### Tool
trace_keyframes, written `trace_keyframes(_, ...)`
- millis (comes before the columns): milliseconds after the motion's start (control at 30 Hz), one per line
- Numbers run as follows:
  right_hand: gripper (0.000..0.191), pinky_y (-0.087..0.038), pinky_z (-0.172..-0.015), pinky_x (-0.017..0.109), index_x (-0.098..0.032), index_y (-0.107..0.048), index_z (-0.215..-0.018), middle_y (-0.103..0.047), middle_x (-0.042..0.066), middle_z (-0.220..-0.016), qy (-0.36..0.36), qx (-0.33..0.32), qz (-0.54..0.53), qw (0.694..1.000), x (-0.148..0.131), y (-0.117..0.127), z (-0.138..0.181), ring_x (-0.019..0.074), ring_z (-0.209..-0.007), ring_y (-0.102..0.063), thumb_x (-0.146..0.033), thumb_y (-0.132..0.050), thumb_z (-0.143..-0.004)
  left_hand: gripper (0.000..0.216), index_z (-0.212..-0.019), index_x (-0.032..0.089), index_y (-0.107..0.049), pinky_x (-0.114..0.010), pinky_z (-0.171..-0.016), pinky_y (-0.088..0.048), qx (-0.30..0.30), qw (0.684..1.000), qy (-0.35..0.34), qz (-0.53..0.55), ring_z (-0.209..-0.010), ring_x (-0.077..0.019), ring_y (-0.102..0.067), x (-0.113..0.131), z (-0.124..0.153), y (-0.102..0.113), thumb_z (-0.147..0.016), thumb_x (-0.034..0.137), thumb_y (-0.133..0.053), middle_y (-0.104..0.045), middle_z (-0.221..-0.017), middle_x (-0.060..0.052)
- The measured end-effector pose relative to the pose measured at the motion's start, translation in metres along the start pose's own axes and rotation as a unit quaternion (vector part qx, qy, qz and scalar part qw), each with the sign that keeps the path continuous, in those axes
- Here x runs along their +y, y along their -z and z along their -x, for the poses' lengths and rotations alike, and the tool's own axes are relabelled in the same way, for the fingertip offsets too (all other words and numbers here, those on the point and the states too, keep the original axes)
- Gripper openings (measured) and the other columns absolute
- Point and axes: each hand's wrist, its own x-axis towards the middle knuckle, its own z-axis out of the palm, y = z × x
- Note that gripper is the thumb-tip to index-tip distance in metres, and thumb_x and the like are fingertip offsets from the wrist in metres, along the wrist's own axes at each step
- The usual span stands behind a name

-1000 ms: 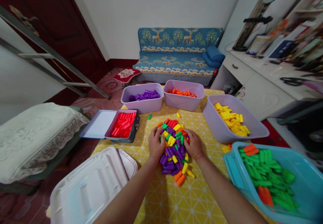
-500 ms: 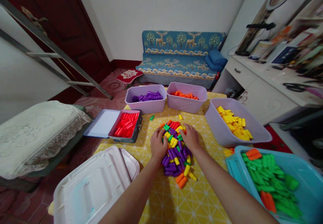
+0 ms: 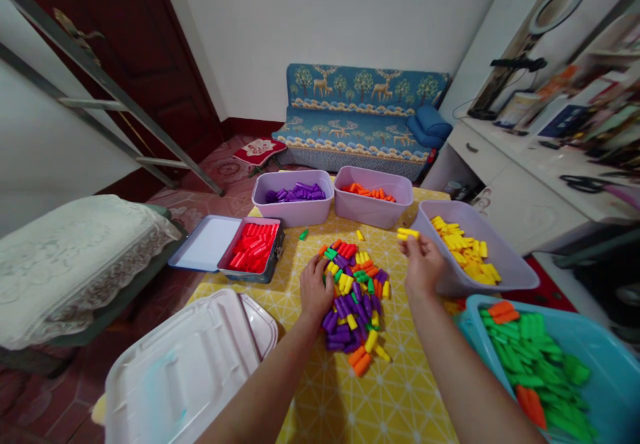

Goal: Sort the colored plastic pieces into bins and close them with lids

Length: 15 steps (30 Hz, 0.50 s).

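A mixed pile of small plastic pieces (image 3: 355,304), purple, yellow, orange, red and green, lies on the yellow patterned tablecloth (image 3: 345,397). At the pile's left edge rests my left hand (image 3: 316,289), fingers apart and touching the pieces, with no piece visibly gripped. My right hand (image 3: 425,267) is raised to the right of the pile, pinching small yellow plastic pieces (image 3: 408,233) between thumb and fingers. Just right of that hand stands a lilac bin (image 3: 430,257) of yellow pieces (image 3: 465,244).
Behind the pile stand two lilac bins, one with purple pieces (image 3: 300,192), one with orange pieces (image 3: 370,192). A hinged tin (image 3: 273,264) of red pieces is at left, above a white lid (image 3: 185,371). A turquoise bin (image 3: 600,351) holds green pieces and several orange ones.
My right hand has left the pile and moved right and up, carrying yellow pieces towards the bin of yellow pieces. My left hand stays at the pile's left edge.
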Motion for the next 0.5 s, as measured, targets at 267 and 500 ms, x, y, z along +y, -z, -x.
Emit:
trace_keyframes(267,0.048,-0.055,-0.078,0.036,-0.023,-0.055,-0.098,-0.067,0.012,-0.115,-0.128,0.021,-0.130,0.983,-0.018,0.036,-0.015,0.0204,-0.102,-0.068,-0.066,-0.040,-0.084,0.033,-0.120,0.018,-0.064,-0.047,-0.109,-0.043,0.004,1.000,-0.005,0.001,-0.125,-0.0265,-0.054,0.003,0.000,0.003,-0.091,0.021,-0.048,-0.059,-0.131,-0.012)
trace_keyframes(500,0.042,-0.050,-0.071,0.037,-0.018,-0.068,-0.092,-0.073,0.009,-0.090,-0.047,-0.089,0.228,0.968,0.014,0.056,0.040,0.0221,-0.074,-0.067,-0.053,-0.062,-0.069,0.033,-0.120,0.019,-0.063,-0.048,-0.108,-0.044,0.002,1.000,-0.007,0.000,-0.125,-0.0266,-0.054,0.003,0.000,0.003,-0.089,0.020,-0.049,-0.059,-0.132,-0.012)
